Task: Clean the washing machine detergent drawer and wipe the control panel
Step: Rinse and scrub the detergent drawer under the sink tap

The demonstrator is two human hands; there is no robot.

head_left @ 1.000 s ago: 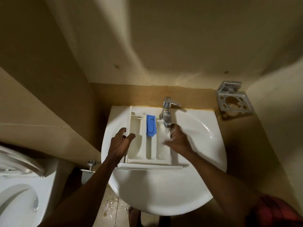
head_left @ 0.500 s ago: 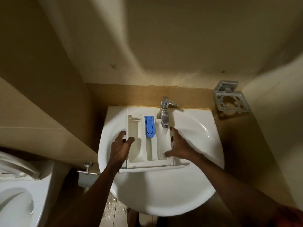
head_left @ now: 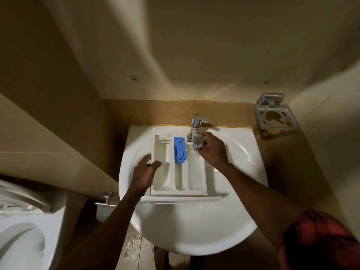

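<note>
The white detergent drawer (head_left: 165, 182) lies across the white sink (head_left: 194, 230), its front panel toward me and a blue insert (head_left: 180, 150) in its middle compartment. My left hand (head_left: 144, 172) grips the drawer's left wall, thumb inside the left compartment. My right hand (head_left: 213, 151) is up at the chrome tap (head_left: 196, 133), fingers curled round its spout above the drawer's right compartment. That compartment looks wet. No washing machine or control panel is in view.
A toilet (head_left: 23, 230) stands at the lower left with a metal valve (head_left: 107, 199) beside it. A chrome tumbler holder (head_left: 275, 115) hangs on the wall at the right. Walls close in on both sides of the sink. The floor below is wet.
My right hand has left the drawer's right edge and moved up to grasp the tap spout. My left hand keeps its hold on the drawer's left wall.
</note>
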